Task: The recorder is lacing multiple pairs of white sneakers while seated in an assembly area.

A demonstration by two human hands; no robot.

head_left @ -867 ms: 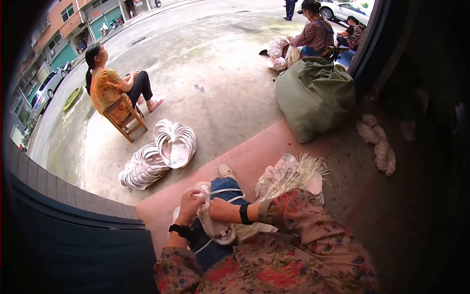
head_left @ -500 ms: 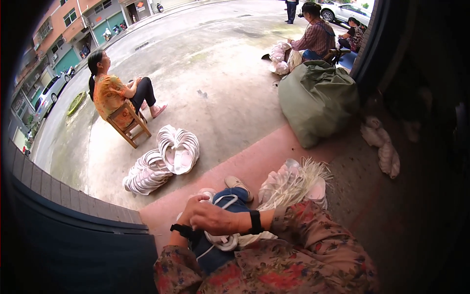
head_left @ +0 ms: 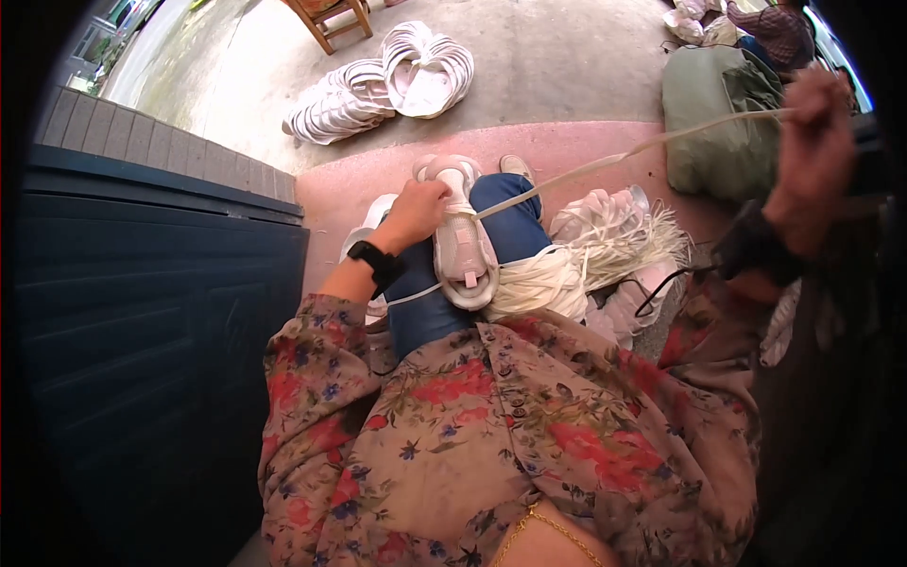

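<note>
A white and pale pink sneaker upper [head_left: 463,248] lies across my lap, over my blue trousers. My left hand [head_left: 416,214] is closed on its upper left side, with the fingertips partly hidden. Far out to the right, my right hand [head_left: 814,142] is raised and somewhat blurred, its fingers closed round a flat cream shoelace [head_left: 619,156]. That lace runs taut from the upper's lacing area up to my right hand. Beside my right thigh hangs a bundle of loose cream laces [head_left: 543,283].
More pale shoe uppers [head_left: 605,215] are heaped to the right under stringy laces. Strung uppers [head_left: 427,71] sit ahead on the concrete. A bulging green sack [head_left: 720,118] stands at right, near a seated person [head_left: 779,33]. A dark blue door [head_left: 170,331] borders the left.
My view has tilted downward. My hands, close together before, are now wide apart: the right has swung up and right with the lace, drawing it out, while the left grips the upper.
</note>
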